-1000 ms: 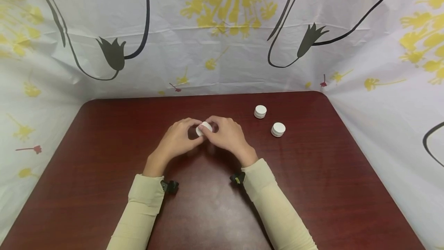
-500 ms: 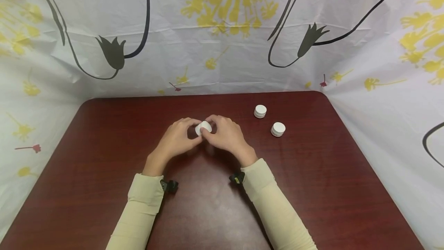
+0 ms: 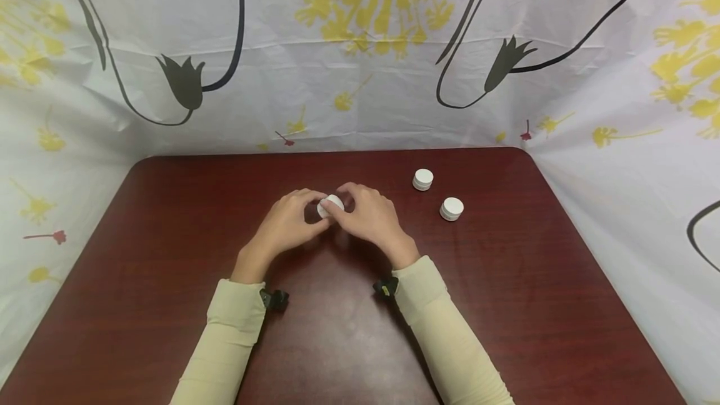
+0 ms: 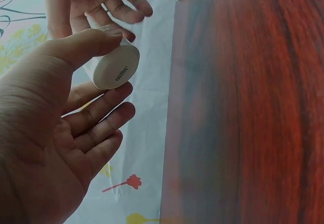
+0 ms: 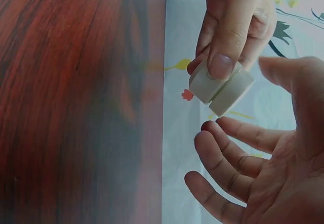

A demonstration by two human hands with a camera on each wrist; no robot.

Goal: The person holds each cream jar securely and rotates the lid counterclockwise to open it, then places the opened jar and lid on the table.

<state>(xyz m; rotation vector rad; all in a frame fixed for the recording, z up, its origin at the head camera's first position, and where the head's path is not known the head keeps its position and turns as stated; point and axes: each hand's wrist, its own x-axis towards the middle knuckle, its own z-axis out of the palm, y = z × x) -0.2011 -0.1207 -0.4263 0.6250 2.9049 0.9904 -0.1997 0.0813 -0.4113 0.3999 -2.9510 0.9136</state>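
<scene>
A small white screw-top jar point(image 3: 330, 206) is up between the two hands in the head view. My left hand point(image 3: 289, 220) pinches its body between thumb and fingers. In the left wrist view the jar's round base point(image 4: 117, 68) shows small dark print. The right wrist view shows the jar tilted, with a seam between the body and the lid point(image 5: 233, 93). My right hand point(image 3: 368, 214) is spread around the lid side, thumb and fingers point(image 5: 223, 158) standing a little off the lid. Two similar white jars, a farther one point(image 3: 422, 179) and a nearer one point(image 3: 452, 209), stand upright to the right.
The dark red wooden table point(image 3: 332, 342) has rounded far corners. A white cloth point(image 3: 360, 124) printed with flowers hangs behind it and along both sides. Dark wrist-worn devices point(image 3: 274, 299) sit at both cuffs.
The right hand's thumb moved back to the lid's edge, then forward over it again, and its fingers have loosened from the lid. The left hand keeps its grip; the other two jars stay put.
</scene>
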